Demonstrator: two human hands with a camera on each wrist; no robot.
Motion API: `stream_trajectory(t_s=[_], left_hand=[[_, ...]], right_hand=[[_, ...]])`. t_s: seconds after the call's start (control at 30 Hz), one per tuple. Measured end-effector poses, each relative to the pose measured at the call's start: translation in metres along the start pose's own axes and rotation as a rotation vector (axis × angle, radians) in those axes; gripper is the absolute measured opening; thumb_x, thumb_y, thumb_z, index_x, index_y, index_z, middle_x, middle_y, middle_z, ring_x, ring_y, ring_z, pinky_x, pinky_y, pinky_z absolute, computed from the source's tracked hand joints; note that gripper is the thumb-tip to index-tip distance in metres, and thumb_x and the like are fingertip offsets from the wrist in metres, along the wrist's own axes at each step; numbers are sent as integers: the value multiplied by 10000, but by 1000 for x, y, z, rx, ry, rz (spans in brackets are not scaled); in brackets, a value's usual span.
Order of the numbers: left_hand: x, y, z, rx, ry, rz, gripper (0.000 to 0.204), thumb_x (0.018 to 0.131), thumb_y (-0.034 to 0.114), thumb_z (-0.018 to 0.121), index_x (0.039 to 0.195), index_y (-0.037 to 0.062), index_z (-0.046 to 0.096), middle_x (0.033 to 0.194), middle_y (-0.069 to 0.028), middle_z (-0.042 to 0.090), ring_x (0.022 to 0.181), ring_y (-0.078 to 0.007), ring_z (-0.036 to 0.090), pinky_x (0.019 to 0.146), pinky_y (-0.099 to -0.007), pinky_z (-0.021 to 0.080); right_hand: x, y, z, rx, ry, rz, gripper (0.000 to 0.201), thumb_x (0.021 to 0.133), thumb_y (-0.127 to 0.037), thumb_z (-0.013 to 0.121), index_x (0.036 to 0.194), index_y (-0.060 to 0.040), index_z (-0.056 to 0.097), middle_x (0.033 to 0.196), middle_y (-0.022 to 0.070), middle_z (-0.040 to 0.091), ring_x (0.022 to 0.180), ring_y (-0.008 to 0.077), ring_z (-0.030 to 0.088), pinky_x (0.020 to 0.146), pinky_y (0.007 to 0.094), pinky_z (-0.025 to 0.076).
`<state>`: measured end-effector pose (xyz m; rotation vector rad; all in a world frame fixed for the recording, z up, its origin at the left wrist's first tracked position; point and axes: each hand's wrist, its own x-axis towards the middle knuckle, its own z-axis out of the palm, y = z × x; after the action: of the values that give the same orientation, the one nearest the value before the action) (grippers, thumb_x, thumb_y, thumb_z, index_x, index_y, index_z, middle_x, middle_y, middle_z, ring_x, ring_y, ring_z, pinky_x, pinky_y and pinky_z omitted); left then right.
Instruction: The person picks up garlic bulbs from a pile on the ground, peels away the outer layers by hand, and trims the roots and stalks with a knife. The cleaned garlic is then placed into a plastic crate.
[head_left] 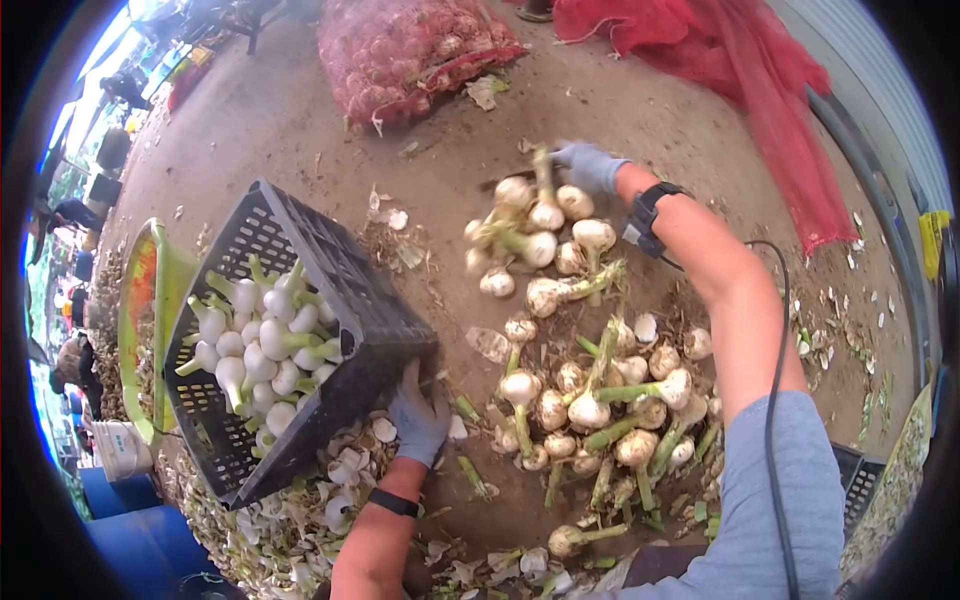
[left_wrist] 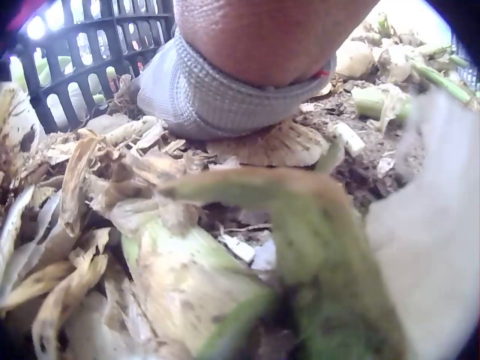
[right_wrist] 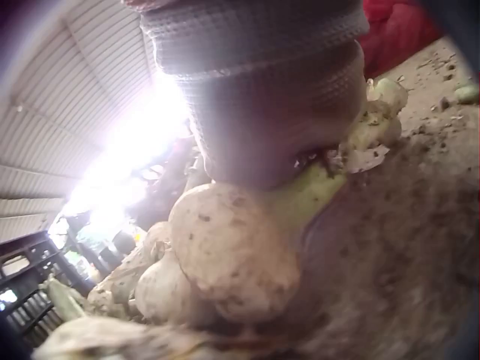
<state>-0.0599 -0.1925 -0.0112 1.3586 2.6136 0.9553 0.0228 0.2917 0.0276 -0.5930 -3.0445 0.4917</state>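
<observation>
My left hand (head_left: 420,420), in a pale glove, is low beside the black plastic crate (head_left: 385,335), its fingers extended toward the crate's lower corner. Peeled garlic bulbs (head_left: 262,345) with cut green stems fill part of the crate. In the left wrist view, the glove cuff (left_wrist: 202,97) is close above dry skins; the fingers are hidden. My gloved right hand (head_left: 592,168) reaches to the far side of a small heap of garlic bulbs (head_left: 540,248). In the right wrist view, a soil-marked bulb (right_wrist: 236,251) overlaps that glove (right_wrist: 274,112); I cannot tell what its fingers hold.
More unpeeled garlic (head_left: 635,450) with stems is piled nearer me. A full red mesh sack (head_left: 410,60) stands at the back, with loose red netting (head_left: 700,50) to its right. Peeled skins (head_left: 270,540) litter the floor at left, near blue barrels (head_left: 150,550) and a white bucket (head_left: 120,450).
</observation>
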Motion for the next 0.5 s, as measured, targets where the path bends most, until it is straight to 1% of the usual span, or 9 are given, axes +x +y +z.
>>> stream_trajectory(t_s=[0.07,0.13,0.2,0.23,0.3,0.37,0.43,0.47,0.5], left_hand=[[0,0,-1,-27,33,29,518,827,142,577,1315,20,456,1188,-243,569,1044,-427,548,887,-483,438],[3,4,-6,-27,12,22,516,832,134,564,1322,21,451,1204,-232,568,1054,-423,548,898,-484,434],[3,3,-7,-66,-7,7,509,834,121,548,1324,20,453,1211,-214,571,1054,-414,551,906,-478,435],[1,0,-7,-64,14,40,466,860,133,534,1305,10,477,1233,-218,564,1084,-409,550,929,-462,434],[3,-1,-7,-155,-22,-19,449,896,179,532,1295,-22,489,1278,-237,545,1165,-396,531,992,-424,416],[3,-6,-4,-124,-10,5,463,906,197,533,1303,-37,481,1296,-238,538,1199,-383,520,1021,-404,404],[2,-3,-5,-130,-52,-11,500,872,133,538,1331,-42,446,1323,-233,511,1216,-373,498,1036,-397,382],[3,-2,-7,-148,-93,-39,540,851,89,542,1358,-45,414,1360,-225,480,1254,-357,467,1062,-386,354],[4,-3,-7,-163,-107,-29,540,851,89,542,1358,-45,414,1360,-225,480,1254,-357,467,1062,-386,354]], right_hand=[[-22,-40,4,121,-116,-168,412,807,-134,573,1204,-228,637,1183,132,599,1085,361,570,936,430,462],[-60,-72,19,90,-111,-284,419,788,-104,576,1172,-252,654,1163,109,602,1048,355,576,918,435,466],[-106,-105,14,156,-186,-338,383,785,-55,569,1135,-179,662,1177,102,582,1078,330,548,928,442,451],[-125,-114,11,156,-201,-309,383,785,-55,569,1135,-179,662,1177,102,582,1078,330,548,928,442,451],[-166,-118,-1,328,-229,-364,360,808,-47,555,1142,-134,658,1154,111,585,1020,280,580,880,392,476],[-199,-94,-18,624,99,-219,378,773,-43,580,1135,-117,659,980,113,638,873,254,612,783,365,508],[-234,-41,-40,556,565,213,293,804,-59,576,1083,-53,666,931,121,658,798,215,617,729,348,512],[-262,-3,-59,115,437,720,290,828,-67,560,1099,-50,662,944,143,666,817,206,628,733,348,509],[-290,30,-62,-20,465,950,327,820,-135,585,1130,-57,653,964,186,663,867,242,645,756,357,504]])
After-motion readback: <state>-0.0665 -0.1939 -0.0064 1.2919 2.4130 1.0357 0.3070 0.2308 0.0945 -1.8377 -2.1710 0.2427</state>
